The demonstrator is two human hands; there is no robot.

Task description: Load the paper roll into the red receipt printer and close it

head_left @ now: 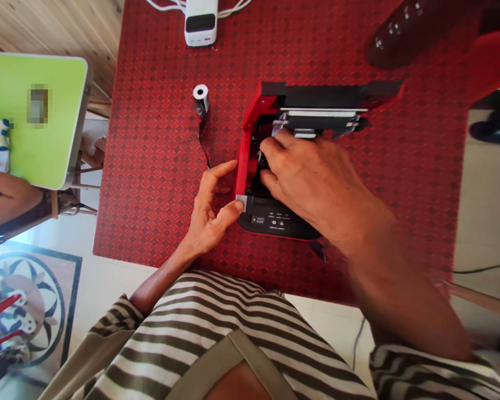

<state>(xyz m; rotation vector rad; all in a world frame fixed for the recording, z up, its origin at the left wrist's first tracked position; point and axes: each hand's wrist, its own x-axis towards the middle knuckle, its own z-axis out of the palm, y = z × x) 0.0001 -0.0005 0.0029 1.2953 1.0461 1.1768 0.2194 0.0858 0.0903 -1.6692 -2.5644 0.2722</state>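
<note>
One red-and-black device [266,203] sits at the centre of the frame on a red, diamond-patterned desk [158,183], its hinged lid [325,94] standing open toward the top of the picture. Light markings show on its black front panel [275,219], below the open compartment.

The left hand [212,208], left of centre, has its thumb against the grey lower-left corner of the device and its forefinger stretched to the red side wall; the grip is spread, with thumb and finger well apart. The right hand [312,172] reaches into the compartment from the lower right, fingers bent under the lid. Its fingertips are mostly hidden, so I cannot tell whether that grip is clenched or grasping anything.

Just left of the device, a small white-ended roll [200,93] stands upright, with a dark strip [201,133] trailing down from it toward the left forefinger. A white power bank [200,22] lies at the top of the frame beside white cables [233,10]. In the upper right is a dark, glossy, bottle-like object [394,39]. Along the left edge, another person's arm [8,191] rests near a green desk [58,144].
</note>
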